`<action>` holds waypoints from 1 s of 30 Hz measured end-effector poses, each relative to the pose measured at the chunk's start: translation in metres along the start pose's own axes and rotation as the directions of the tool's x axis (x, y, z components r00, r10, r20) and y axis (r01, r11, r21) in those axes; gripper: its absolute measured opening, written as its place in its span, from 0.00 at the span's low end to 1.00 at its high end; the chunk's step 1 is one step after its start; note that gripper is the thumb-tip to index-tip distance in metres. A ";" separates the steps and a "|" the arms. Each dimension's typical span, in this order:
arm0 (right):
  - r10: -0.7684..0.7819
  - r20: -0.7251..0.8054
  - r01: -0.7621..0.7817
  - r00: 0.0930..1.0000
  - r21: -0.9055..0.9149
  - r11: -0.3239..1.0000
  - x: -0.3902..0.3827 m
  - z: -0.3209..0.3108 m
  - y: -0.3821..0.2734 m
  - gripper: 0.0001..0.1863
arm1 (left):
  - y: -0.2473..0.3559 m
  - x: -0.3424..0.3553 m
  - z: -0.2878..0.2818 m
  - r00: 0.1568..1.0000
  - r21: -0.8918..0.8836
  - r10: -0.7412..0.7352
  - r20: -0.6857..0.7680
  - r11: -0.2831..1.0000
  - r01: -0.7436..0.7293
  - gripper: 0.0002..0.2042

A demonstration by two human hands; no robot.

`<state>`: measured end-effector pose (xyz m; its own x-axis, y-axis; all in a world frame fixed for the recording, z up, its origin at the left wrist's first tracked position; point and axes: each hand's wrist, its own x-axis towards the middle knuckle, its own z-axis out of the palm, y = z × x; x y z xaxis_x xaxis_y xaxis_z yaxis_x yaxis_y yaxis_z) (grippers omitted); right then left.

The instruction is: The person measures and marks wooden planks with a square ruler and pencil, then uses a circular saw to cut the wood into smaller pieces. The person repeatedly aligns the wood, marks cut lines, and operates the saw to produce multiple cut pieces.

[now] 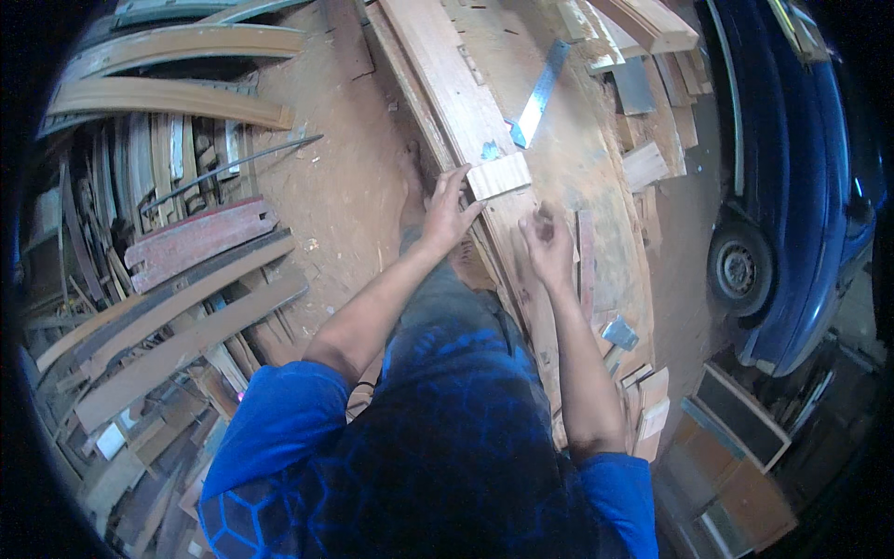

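A short, pale wood block lies crosswise on a long wooden board. My left hand is at the block's left end, its fingers on one side of the corner and its thumb on the other, closed on it. Just below and to the right, my right hand is over the board with its fingers curled together; whatever they hold is too small to make out. Beyond the block, a try square with a blue handle and metal blade rests on the worktop. A small blue object sits against the block's far side.
A hammer-like metal tool lies to the right, near stacked offcuts. Curved timber pieces and a worn reddish plank crowd the left. A blue car stands beyond the worktop on the right.
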<state>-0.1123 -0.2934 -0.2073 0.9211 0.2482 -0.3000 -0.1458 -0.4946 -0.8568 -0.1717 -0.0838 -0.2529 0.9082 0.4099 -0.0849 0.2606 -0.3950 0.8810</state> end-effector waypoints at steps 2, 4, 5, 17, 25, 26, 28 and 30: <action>-0.031 -0.028 0.029 0.999 -0.043 0.999 0.034 0.011 -0.005 0.34 | 0.002 0.001 0.002 1.000 -0.059 -0.025 -0.008 0.998 0.024 0.37; 0.024 -0.019 -0.025 1.000 -0.071 0.997 0.057 0.020 -0.009 0.35 | 0.007 0.000 0.003 0.998 -0.114 -0.064 -0.003 0.991 0.063 0.36; 0.049 -0.014 -0.050 0.999 -0.085 0.995 0.066 0.024 -0.009 0.35 | 0.006 -0.001 0.005 0.997 -0.141 -0.083 -0.003 0.987 0.081 0.35; 0.118 0.036 -0.121 0.992 0.080 0.989 0.071 0.039 -0.004 0.32 | 0.005 -0.009 0.036 0.876 -0.535 -0.474 -0.087 0.764 0.360 0.30; 0.197 0.020 -0.198 0.980 0.094 0.976 0.070 0.044 -0.018 0.35 | 0.008 -0.007 0.036 0.863 -0.582 -0.500 -0.074 0.725 0.369 0.29; 0.207 0.017 -0.208 0.978 0.079 0.975 0.070 0.044 -0.019 0.35 | 0.010 -0.007 0.034 0.864 -0.568 -0.496 -0.080 0.735 0.369 0.28; 0.228 0.014 -0.228 0.974 0.047 0.972 0.069 0.043 -0.021 0.35 | 0.007 -0.006 0.035 0.858 -0.565 -0.508 -0.080 0.732 0.380 0.27; 0.224 0.018 -0.225 0.974 0.057 0.973 0.069 0.043 -0.025 0.34 | 0.005 -0.004 0.034 0.857 -0.571 -0.507 -0.087 0.731 0.374 0.26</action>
<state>-0.0609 -0.2280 -0.2248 0.8582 0.1464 -0.4920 -0.3694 -0.4895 -0.7899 -0.1627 -0.1156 -0.2639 0.6179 0.6236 -0.4789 0.3434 0.3340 0.8778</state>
